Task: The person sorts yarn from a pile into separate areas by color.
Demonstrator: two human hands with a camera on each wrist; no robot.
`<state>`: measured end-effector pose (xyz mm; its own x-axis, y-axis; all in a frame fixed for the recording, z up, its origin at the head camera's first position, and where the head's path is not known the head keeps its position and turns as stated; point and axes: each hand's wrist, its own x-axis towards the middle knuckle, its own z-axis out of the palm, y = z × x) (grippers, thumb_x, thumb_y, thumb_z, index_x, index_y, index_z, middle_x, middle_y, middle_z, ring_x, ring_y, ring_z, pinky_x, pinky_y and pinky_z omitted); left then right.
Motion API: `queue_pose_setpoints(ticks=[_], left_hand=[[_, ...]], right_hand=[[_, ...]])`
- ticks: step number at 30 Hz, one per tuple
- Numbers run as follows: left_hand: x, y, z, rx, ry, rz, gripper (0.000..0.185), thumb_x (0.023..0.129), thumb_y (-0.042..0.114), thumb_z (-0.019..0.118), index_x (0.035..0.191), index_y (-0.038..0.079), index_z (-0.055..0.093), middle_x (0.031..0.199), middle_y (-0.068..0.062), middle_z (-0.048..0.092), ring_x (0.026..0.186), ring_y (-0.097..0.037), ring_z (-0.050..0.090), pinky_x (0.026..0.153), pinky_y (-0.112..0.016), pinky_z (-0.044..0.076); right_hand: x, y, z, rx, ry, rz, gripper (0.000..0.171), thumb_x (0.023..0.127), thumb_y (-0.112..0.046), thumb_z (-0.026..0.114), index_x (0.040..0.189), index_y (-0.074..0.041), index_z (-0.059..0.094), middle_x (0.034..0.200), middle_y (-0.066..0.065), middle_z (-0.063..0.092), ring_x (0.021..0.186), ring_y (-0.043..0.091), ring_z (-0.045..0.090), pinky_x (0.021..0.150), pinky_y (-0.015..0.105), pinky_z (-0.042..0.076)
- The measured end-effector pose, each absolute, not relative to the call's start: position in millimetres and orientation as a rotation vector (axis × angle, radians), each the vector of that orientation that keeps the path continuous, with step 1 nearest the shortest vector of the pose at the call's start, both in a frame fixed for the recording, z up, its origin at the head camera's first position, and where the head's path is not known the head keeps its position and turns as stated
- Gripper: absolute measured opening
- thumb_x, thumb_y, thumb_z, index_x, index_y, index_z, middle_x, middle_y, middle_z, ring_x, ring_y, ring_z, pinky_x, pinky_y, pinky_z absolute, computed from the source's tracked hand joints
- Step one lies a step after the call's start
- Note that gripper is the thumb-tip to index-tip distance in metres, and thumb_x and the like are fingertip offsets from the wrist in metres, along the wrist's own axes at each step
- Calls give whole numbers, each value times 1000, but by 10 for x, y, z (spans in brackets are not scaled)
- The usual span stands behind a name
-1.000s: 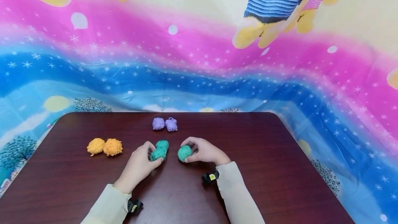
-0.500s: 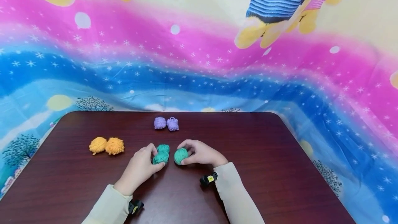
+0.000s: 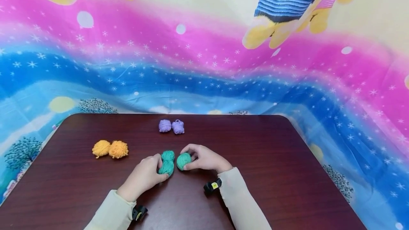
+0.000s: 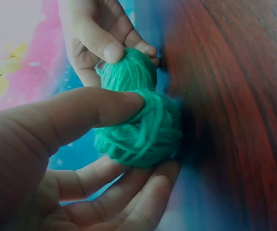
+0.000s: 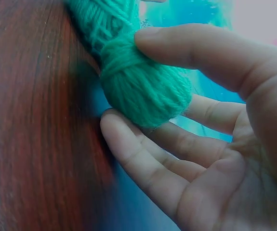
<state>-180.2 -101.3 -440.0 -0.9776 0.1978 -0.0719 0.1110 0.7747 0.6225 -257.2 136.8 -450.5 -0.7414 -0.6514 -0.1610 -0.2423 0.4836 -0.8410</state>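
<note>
Fingers and thumb of the left hand [image 3: 144, 176] curl round a green yarn ball [image 3: 166, 168], the thumb across its top and the fingers under its near side, as the left wrist view shows. A second green yarn ball [image 3: 168, 155] sits just behind it, touching it. The right hand [image 3: 204, 159] grasps a third green yarn ball [image 3: 183, 160], thumb on top and fingers cupped beneath, and this ball lies just beside the other two, near the middle of the dark wooden table [image 3: 287, 173]. Cream sleeves [image 3: 243, 205] cover both forearms, each with a small black wrist device [image 3: 212, 186]. Further left lie two orange yarn balls [image 3: 110, 149], touching each other. Near the far edge rest two purple yarn balls [image 3: 172, 126], side by side. Bright patterned cloth [image 3: 204, 56] hangs behind the table.
</note>
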Motion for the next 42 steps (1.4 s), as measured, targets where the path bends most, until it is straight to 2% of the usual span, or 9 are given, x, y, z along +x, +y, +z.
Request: queue_pose_setpoints(ticks=[10,17,32,38,42], left_hand=[[-1756,-1005,-4374,257,2767,977,38,80,16,86,79,11,48,68,-4,47,61,-16,45,58,-30,37],[-1765,-1082,-4362,279,2693,1028,38,78,18,88,81,11,50,64,-1,54,57,-14,47,57,-29,37],[-1808,-1213,-4387,514,2585,1103,34,80,23,87,83,11,56,76,2,57,70,-12,53,64,-30,46],[-1855,-1259,-4400,493,2564,1101,34,78,20,89,86,10,57,83,2,61,78,-11,59,72,-33,52],[-1872,-1276,-4397,479,2552,1106,33,77,14,89,86,9,57,84,2,62,80,-12,60,73,-35,53]], right_hand=[[-2555,1330,-4504,-799,2289,-1120,41,84,-19,84,120,-20,66,107,-5,64,88,11,64,80,27,55],[-2564,1337,-4522,-817,2257,-1128,41,82,-16,85,120,-19,67,105,-5,65,85,12,66,79,27,56],[-2571,1366,-4567,-795,2205,-1154,38,83,-17,85,118,-16,69,102,-3,67,88,11,67,81,27,56],[-2585,1371,-4570,-805,2219,-1129,40,85,-17,84,121,-16,68,105,-6,66,90,9,66,82,26,55],[-2597,1380,-4560,-831,2216,-1132,41,85,-16,83,123,-15,67,108,-5,66,91,10,65,83,27,55]])
